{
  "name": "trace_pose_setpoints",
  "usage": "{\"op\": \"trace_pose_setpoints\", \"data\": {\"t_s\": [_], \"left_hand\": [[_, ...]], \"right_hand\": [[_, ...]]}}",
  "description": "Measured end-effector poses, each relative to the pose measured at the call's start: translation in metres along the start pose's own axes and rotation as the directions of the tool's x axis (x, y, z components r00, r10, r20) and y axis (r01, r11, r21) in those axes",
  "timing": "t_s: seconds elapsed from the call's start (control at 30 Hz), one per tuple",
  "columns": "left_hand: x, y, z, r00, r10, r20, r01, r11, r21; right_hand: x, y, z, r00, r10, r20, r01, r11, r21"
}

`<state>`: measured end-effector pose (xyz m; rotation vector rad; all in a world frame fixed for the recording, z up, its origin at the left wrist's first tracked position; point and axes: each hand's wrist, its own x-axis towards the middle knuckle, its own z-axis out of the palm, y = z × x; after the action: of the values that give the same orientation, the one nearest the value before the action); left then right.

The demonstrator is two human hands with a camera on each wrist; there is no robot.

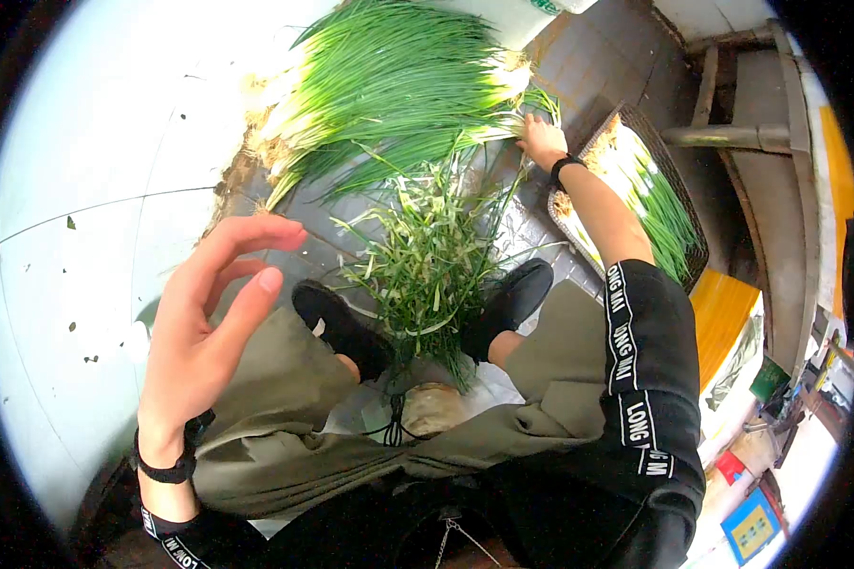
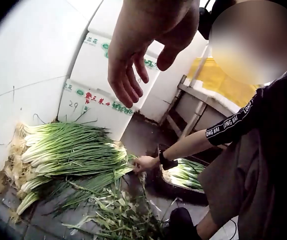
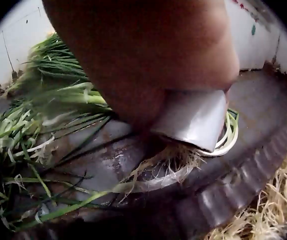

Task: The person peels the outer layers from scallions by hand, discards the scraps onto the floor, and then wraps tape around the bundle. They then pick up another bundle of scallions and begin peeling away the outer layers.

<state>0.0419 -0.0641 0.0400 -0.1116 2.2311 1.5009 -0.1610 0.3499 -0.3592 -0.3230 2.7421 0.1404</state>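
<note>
My left hand [image 1: 213, 327] is raised over my left knee, its fingers loosely bent with nothing between them. My right hand [image 1: 543, 144] reaches out to the right end of a large pile of scallions [image 1: 389, 85] lying on the floor. In the right wrist view that hand's fingers curl in at a scallion [image 3: 228, 137], with pale roots hanging underneath. A smooth whitish-grey piece [image 3: 193, 117] covers part of the fingers there; I cannot tell what it is. Between my feet lies a heap of stripped scallion leaves [image 1: 427, 247].
A dark basket [image 1: 693, 256] of scallions with white stems stands right of my right forearm. White boxes [image 2: 91, 107] are stacked behind the pile. A metal-legged stand [image 1: 731, 137] is at the right. My shoes [image 1: 517, 299] flank the leaf heap.
</note>
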Motion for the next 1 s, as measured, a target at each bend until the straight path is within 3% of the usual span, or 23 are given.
{"op": "trace_pose_setpoints", "data": {"t_s": [0.13, 0.2, 0.23, 0.3, 0.33, 0.4, 0.43, 0.5, 0.57, 0.63, 0.77, 0.8, 0.83, 1.0], "left_hand": [[0.000, 0.002, -0.001, 0.999, 0.024, -0.025, -0.023, 0.999, 0.031], [0.003, 0.006, -0.001, 0.941, 0.094, -0.324, -0.143, 0.981, -0.131], [0.004, 0.007, -0.007, 0.937, 0.091, -0.336, -0.139, 0.983, -0.120], [0.003, 0.007, -0.020, 0.799, 0.131, -0.587, -0.313, 0.924, -0.221], [0.000, 0.005, -0.022, 0.795, 0.124, -0.593, -0.308, 0.925, -0.221], [-0.003, 0.004, -0.025, 0.788, 0.107, -0.606, -0.338, 0.898, -0.280], [-0.002, 0.002, -0.024, 0.785, 0.111, -0.610, -0.350, 0.892, -0.287], [0.003, -0.006, -0.018, 0.845, 0.135, -0.517, -0.295, 0.924, -0.242], [0.005, -0.014, -0.010, 0.873, 0.174, -0.456, -0.301, 0.927, -0.223], [0.011, -0.016, 0.001, 0.944, 0.201, -0.261, -0.242, 0.961, -0.137], [0.027, -0.020, 0.031, 0.906, 0.423, 0.011, -0.422, 0.903, 0.086], [0.027, -0.017, 0.039, 0.906, 0.420, 0.047, -0.422, 0.900, 0.109], [0.028, -0.014, 0.045, 0.905, 0.417, 0.081, -0.424, 0.896, 0.133], [0.061, -0.032, 0.069, 0.882, 0.460, 0.102, -0.461, 0.798, 0.389]], "right_hand": [[0.014, 0.008, 0.011, 0.998, -0.050, -0.025, 0.046, 0.991, -0.124], [0.011, 0.005, -0.001, 0.996, -0.085, 0.023, 0.087, 0.988, -0.130], [0.005, -0.001, -0.022, 0.996, -0.072, 0.049, 0.078, 0.989, -0.129], [-0.003, 0.000, -0.050, 0.992, -0.125, -0.004, 0.124, 0.988, -0.089], [-0.005, -0.001, -0.066, 0.991, -0.136, -0.002, 0.135, 0.987, -0.089], [-0.005, 0.004, -0.100, 0.960, -0.155, 0.233, 0.155, 0.988, 0.016], [-0.007, 0.005, -0.112, 0.962, -0.149, 0.227, 0.152, 0.988, 0.003], [-0.016, -0.003, -0.135, 0.944, -0.200, 0.263, 0.243, 0.959, -0.145], [-0.032, -0.022, -0.174, 0.932, -0.179, 0.317, 0.236, 0.960, -0.152], [-0.052, -0.038, -0.208, 0.946, -0.168, 0.278, 0.203, 0.974, -0.103], [-0.090, -0.075, -0.272, 0.932, -0.181, 0.314, 0.218, 0.972, -0.087], [-0.105, -0.085, -0.285, 0.946, -0.213, 0.246, 0.245, 0.964, -0.107], [-0.115, -0.094, -0.295, 0.954, -0.121, 0.273, 0.158, 0.980, -0.119], [-0.170, -0.137, -0.335, 0.941, -0.323, 0.099, 0.336, 0.923, -0.186]]}}
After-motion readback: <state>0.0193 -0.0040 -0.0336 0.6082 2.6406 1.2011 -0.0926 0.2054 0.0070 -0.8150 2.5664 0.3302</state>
